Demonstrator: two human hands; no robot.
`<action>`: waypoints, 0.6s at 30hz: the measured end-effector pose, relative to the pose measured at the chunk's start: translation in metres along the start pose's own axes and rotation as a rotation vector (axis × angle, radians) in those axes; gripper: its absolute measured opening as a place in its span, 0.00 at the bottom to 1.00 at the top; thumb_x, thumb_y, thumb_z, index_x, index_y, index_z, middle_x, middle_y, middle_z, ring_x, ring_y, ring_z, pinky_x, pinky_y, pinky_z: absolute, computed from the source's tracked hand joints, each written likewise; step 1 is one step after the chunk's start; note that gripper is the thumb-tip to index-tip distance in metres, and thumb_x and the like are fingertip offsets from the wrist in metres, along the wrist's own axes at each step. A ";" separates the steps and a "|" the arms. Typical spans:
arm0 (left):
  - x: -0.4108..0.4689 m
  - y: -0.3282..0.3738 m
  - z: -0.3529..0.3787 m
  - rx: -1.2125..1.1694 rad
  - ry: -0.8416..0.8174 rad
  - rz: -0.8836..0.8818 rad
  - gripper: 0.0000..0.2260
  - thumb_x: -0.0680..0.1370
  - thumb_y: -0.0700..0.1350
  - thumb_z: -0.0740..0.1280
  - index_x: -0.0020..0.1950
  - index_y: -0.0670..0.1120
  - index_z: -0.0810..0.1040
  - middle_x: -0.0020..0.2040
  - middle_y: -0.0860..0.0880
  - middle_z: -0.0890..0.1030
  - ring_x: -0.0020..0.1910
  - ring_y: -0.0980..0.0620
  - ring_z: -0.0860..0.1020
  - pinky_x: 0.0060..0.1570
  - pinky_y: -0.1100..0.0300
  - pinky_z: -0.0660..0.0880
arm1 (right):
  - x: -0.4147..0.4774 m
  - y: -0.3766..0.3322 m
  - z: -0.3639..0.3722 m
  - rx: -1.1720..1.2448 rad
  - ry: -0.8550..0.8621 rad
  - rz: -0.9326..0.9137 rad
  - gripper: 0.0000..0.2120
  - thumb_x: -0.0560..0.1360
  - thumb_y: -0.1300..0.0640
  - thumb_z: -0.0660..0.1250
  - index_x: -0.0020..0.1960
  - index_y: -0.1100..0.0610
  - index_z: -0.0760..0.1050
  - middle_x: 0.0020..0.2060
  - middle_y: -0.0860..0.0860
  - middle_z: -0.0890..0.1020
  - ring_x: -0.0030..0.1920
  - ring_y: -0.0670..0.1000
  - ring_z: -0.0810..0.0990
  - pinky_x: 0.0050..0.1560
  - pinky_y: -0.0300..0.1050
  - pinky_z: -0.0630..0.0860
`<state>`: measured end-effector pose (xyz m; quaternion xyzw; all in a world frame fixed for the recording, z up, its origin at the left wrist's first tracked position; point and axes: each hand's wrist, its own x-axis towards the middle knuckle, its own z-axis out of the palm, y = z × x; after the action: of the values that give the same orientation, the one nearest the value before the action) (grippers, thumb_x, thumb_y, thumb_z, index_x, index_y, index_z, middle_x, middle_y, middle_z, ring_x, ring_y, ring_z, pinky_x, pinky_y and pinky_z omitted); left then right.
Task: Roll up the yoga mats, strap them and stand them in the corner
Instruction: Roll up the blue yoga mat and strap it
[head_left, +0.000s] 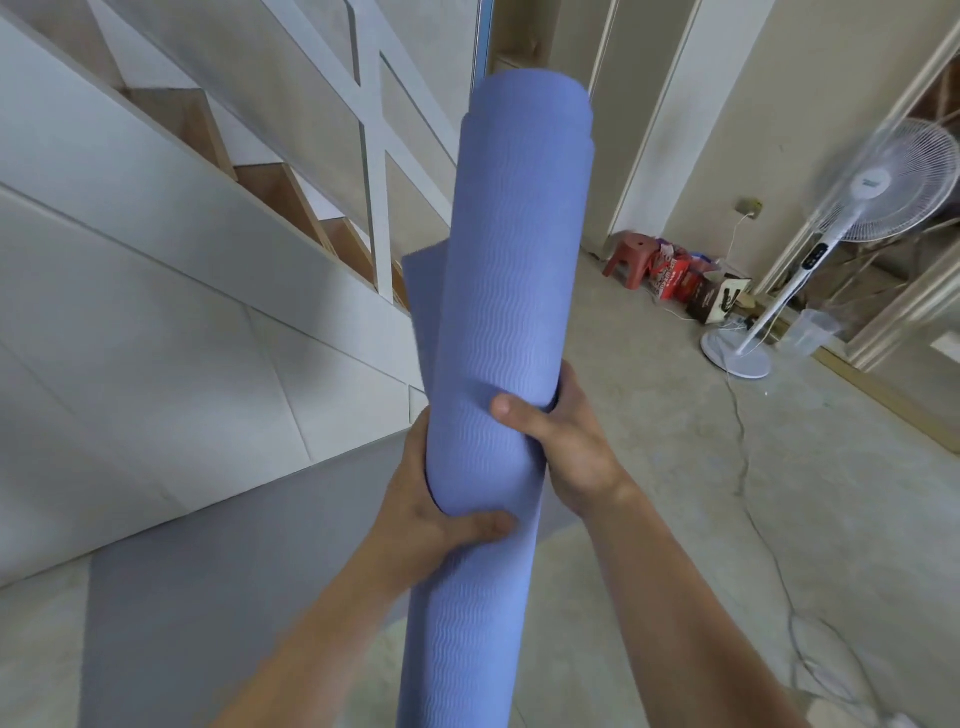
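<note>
A rolled blue yoga mat (504, 270) with a wavy ribbed surface stands nearly upright in the middle of the view, lifted off the floor. Its outer edge hangs loose as a flap on the left side. My left hand (441, 514) grips the roll from the left, thumb across the front. My right hand (561, 441) grips it from the right a little higher, thumb on the front. A grey mat (218, 571) lies flat on the floor beneath, along the stair wall. No strap shows.
A white staircase wall (156, 322) with a railing runs along the left. At the right stand a white pedestal fan (810, 249) with a cable trailing over the floor, a red stool (631, 257), some boxes and a clear plastic bucket (810, 332).
</note>
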<state>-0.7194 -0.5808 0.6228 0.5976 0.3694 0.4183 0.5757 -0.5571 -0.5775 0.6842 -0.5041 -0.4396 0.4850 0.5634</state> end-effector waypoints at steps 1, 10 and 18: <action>0.005 0.003 -0.003 0.001 -0.062 -0.027 0.48 0.57 0.39 0.82 0.73 0.57 0.65 0.63 0.60 0.79 0.61 0.55 0.80 0.50 0.60 0.80 | 0.000 -0.001 0.000 -0.015 0.039 0.008 0.36 0.59 0.53 0.82 0.64 0.55 0.72 0.57 0.53 0.83 0.56 0.56 0.83 0.53 0.57 0.81; -0.006 -0.003 0.032 0.373 0.148 -0.069 0.49 0.61 0.62 0.77 0.75 0.60 0.54 0.68 0.58 0.70 0.64 0.57 0.76 0.56 0.55 0.79 | -0.013 0.015 0.047 -0.519 0.489 0.158 0.49 0.53 0.35 0.78 0.68 0.40 0.60 0.60 0.36 0.74 0.58 0.45 0.76 0.58 0.49 0.75; -0.011 -0.001 -0.014 0.018 0.094 0.010 0.53 0.53 0.46 0.83 0.74 0.61 0.62 0.66 0.65 0.75 0.64 0.59 0.78 0.52 0.57 0.80 | 0.000 0.001 0.006 -0.208 0.045 0.028 0.59 0.52 0.40 0.83 0.76 0.48 0.58 0.69 0.44 0.72 0.69 0.47 0.72 0.66 0.52 0.72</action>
<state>-0.7368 -0.5855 0.6209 0.5843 0.3967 0.4455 0.5503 -0.5635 -0.5762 0.6841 -0.5765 -0.4678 0.4332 0.5110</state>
